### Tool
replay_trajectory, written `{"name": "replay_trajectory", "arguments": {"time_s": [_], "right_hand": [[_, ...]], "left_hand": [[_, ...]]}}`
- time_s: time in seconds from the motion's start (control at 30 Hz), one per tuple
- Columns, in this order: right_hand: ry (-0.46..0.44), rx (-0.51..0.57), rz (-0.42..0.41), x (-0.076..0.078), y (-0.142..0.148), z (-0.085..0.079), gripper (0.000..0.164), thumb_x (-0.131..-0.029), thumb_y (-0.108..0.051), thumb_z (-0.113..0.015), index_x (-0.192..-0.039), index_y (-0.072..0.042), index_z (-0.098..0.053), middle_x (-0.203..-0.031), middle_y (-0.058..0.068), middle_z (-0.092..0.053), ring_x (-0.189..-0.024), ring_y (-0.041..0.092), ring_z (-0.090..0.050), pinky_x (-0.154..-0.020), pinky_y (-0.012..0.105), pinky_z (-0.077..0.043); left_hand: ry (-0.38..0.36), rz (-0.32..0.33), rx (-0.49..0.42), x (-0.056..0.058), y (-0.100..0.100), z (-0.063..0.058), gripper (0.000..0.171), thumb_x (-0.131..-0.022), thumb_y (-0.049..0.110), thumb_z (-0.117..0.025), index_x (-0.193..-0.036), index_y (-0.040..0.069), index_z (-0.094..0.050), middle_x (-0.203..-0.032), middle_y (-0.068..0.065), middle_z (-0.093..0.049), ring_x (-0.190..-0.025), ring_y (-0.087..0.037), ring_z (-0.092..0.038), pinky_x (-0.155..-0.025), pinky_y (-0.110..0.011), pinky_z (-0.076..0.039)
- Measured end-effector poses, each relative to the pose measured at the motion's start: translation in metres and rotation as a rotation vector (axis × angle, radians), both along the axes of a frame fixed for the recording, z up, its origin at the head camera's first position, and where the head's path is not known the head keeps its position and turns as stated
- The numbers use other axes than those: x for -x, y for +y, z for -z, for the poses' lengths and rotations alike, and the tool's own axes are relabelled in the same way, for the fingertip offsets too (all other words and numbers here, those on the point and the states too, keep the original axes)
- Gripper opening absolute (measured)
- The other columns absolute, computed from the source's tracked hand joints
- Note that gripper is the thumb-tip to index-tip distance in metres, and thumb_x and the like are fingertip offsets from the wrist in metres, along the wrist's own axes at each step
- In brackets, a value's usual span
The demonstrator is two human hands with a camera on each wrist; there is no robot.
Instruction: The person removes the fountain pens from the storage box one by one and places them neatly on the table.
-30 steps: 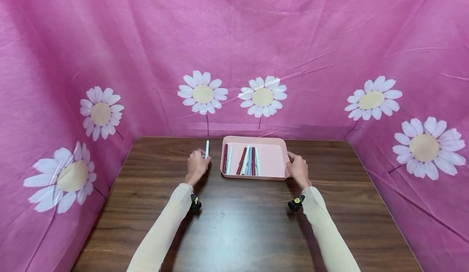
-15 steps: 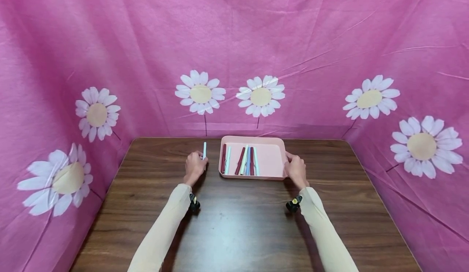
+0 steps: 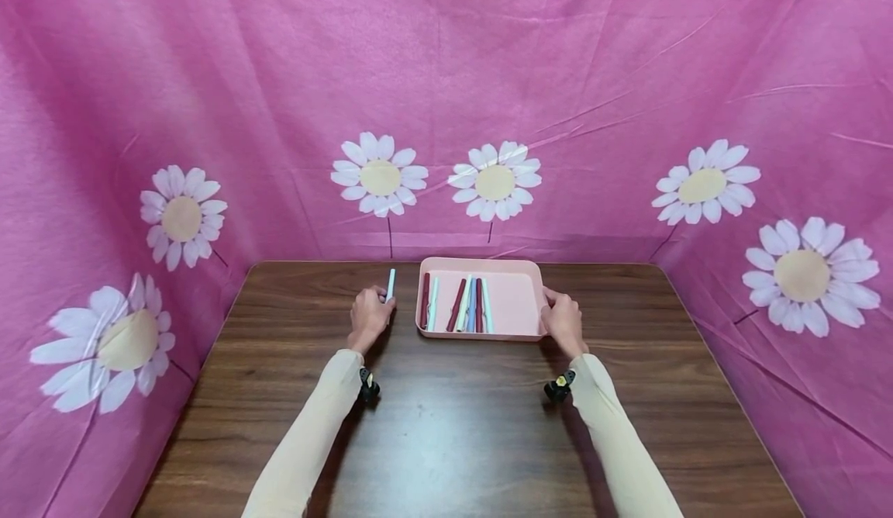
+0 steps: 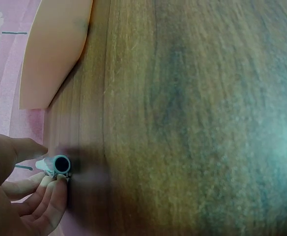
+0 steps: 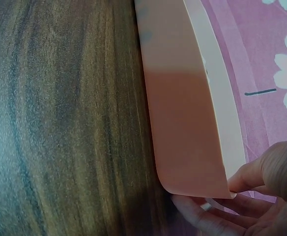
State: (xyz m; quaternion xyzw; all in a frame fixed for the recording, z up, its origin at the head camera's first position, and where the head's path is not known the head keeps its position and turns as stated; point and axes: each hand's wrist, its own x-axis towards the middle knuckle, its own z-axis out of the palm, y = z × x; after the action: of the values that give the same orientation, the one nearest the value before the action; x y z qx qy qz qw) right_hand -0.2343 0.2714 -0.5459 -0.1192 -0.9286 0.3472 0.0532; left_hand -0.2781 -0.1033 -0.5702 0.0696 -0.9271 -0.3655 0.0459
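Pinching pale blue pen (image 3: 391, 282) between narrowed fingers of left hand (image 3: 369, 315). Pointing its long axis ahead of fingertips, away from wrist, roughly parallel to pens (image 3: 479, 302) lying in pink tray (image 3: 519, 298). Showing gap to tray's left wall, just right of left fingers. Gripping tray near right corner with fingers of right hand (image 3: 564, 324), farther from held pen. Cannot tell whether touching tabletop (image 3: 453, 456).

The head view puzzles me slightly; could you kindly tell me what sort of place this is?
Probably a makeshift booth, perhaps for recording: pink flowered cloth hangs behind and on both sides of a wood-grain table, and wrist-worn black devices are in view.
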Motion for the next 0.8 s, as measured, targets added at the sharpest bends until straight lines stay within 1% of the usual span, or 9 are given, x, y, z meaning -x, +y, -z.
{"name": "replay_trajectory", "arguments": {"time_s": [0.27, 0.33, 0.4, 0.43, 0.47, 0.53, 0.63, 0.7, 0.8], "right_hand": [[-0.001, -0.004, -0.006, 0.0, 0.0, 0.0, 0.055, -0.09, -0.002, -0.047, -0.143, -0.003, -0.062, -0.135, 0.032, -0.062, -0.118, 0.057, -0.061, -0.095, 0.067, -0.048], [0.002, 0.004, -0.004, 0.0, 0.0, 0.0, 0.055, -0.09, -0.002, -0.046, -0.143, -0.003, -0.062, -0.135, 0.031, -0.062, -0.119, 0.057, -0.061, -0.096, 0.068, -0.048], [0.022, -0.009, 0.001, 0.002, 0.002, 0.005, 0.055, -0.089, -0.004, -0.048, -0.14, -0.005, -0.065, -0.133, 0.031, -0.064, -0.116, 0.057, -0.062, -0.093, 0.068, -0.049], [0.025, -0.01, 0.002, 0.002, 0.002, 0.005, 0.055, -0.088, -0.004, -0.047, -0.14, -0.005, -0.065, -0.132, 0.031, -0.065, -0.115, 0.058, -0.062, -0.093, 0.068, -0.048], [0.044, -0.022, 0.003, 0.004, 0.005, 0.01, 0.055, -0.087, -0.005, -0.049, -0.139, -0.008, -0.067, -0.13, 0.03, -0.067, -0.113, 0.057, -0.063, -0.09, 0.068, -0.05], [0.049, -0.02, 0.005, 0.004, 0.004, 0.01, 0.055, -0.087, -0.005, -0.05, -0.138, -0.007, -0.068, -0.128, 0.03, -0.067, -0.112, 0.057, -0.063, -0.09, 0.068, -0.049], [0.035, -0.001, 0.002, 0.002, 0.002, 0.005, 0.055, -0.088, -0.003, -0.049, -0.14, -0.005, -0.065, -0.13, 0.03, -0.067, -0.114, 0.057, -0.063, -0.092, 0.068, -0.049], [0.015, 0.013, 0.002, 0.0, -0.001, -0.001, 0.055, -0.089, -0.001, -0.048, -0.141, -0.002, -0.063, -0.132, 0.031, -0.065, -0.116, 0.057, -0.062, -0.094, 0.068, -0.048], [0.006, 0.005, -0.003, 0.0, -0.001, -0.001, 0.055, -0.089, -0.001, -0.048, -0.142, -0.001, -0.062, -0.132, 0.031, -0.065, -0.114, 0.057, -0.063, -0.092, 0.067, -0.049]], "left_hand": [[0.025, -0.005, 0.005, -0.004, 0.002, -0.004, 0.03, -0.094, 0.019, -0.074, -0.115, -0.002, -0.072, -0.109, -0.021, -0.07, -0.105, -0.046, -0.068, -0.09, -0.058, -0.053], [0.029, -0.009, 0.01, -0.005, 0.003, -0.004, 0.033, -0.094, 0.021, -0.075, -0.117, -0.002, -0.07, -0.113, -0.023, -0.068, -0.109, -0.047, -0.066, -0.092, -0.059, -0.052], [0.037, -0.001, 0.029, -0.005, 0.004, -0.005, 0.041, -0.094, 0.024, -0.075, -0.125, -0.001, -0.067, -0.122, -0.025, -0.064, -0.116, -0.048, -0.061, -0.097, -0.06, -0.05], [0.044, 0.007, 0.031, -0.004, 0.005, -0.005, 0.048, -0.095, 0.025, -0.075, -0.133, 0.0, -0.063, -0.131, -0.027, -0.06, -0.123, -0.049, -0.057, -0.101, -0.062, -0.047], [0.044, 0.017, 0.038, -0.004, 0.006, -0.005, 0.056, -0.095, 0.028, -0.075, -0.142, 0.002, -0.058, -0.141, -0.029, -0.054, -0.131, -0.05, -0.052, -0.106, -0.064, -0.043], [0.06, 0.043, 0.053, -0.002, 0.007, -0.005, 0.073, -0.097, 0.033, -0.073, -0.157, 0.007, -0.043, -0.158, -0.03, -0.037, -0.144, -0.053, -0.037, -0.114, -0.068, -0.034], [0.079, 0.083, 0.067, 0.0, 0.009, -0.006, 0.089, -0.098, 0.039, -0.071, -0.168, 0.014, -0.021, -0.171, -0.028, -0.013, -0.155, -0.055, -0.015, -0.119, -0.073, -0.019], [0.093, 0.104, 0.08, 0.001, 0.01, -0.008, 0.092, -0.098, 0.042, -0.07, -0.169, 0.016, -0.017, -0.172, -0.027, -0.008, -0.156, -0.056, -0.01, -0.12, -0.074, -0.016], [0.106, 0.139, 0.093, 0.001, 0.013, -0.01, 0.092, -0.098, 0.043, -0.069, -0.169, 0.016, -0.016, -0.173, -0.026, -0.007, -0.157, -0.055, -0.008, -0.12, -0.075, -0.013]]}}
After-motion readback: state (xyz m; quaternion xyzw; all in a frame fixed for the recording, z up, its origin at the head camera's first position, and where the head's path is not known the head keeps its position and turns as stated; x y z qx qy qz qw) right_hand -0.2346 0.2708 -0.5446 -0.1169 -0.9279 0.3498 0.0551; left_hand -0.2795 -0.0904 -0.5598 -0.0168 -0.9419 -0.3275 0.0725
